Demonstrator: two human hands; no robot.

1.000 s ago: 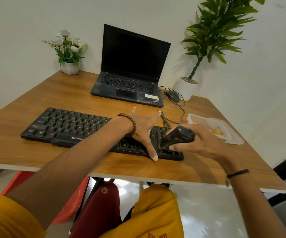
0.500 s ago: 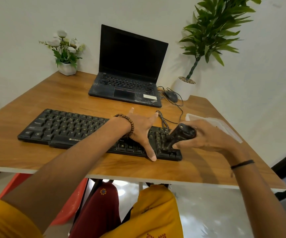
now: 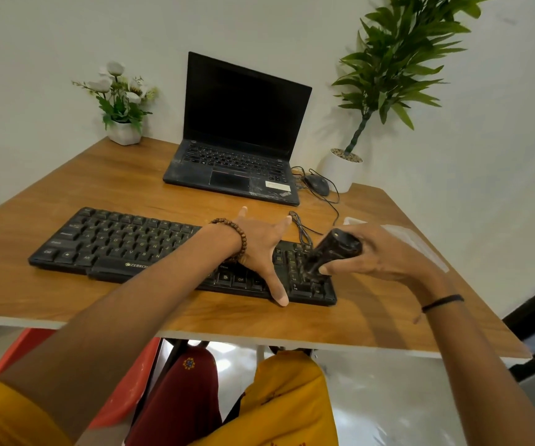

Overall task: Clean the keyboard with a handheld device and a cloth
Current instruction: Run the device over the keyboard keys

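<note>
On the wooden desk (image 3: 99, 175), near its front edge, lies the black keyboard (image 3: 124, 243). The left hand (image 3: 259, 246) rests on its right part, fingers straight and splayed, holding nothing. The right hand (image 3: 378, 252) curls round a dark handheld device (image 3: 333, 252), tilted, its narrow tip down on the keyboard's rightmost keys.

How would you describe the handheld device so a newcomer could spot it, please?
On the wooden desk lies a black keyboard. At its right end, the right hand grips the handheld device: a stubby black cylinder, the only thing held.
</note>
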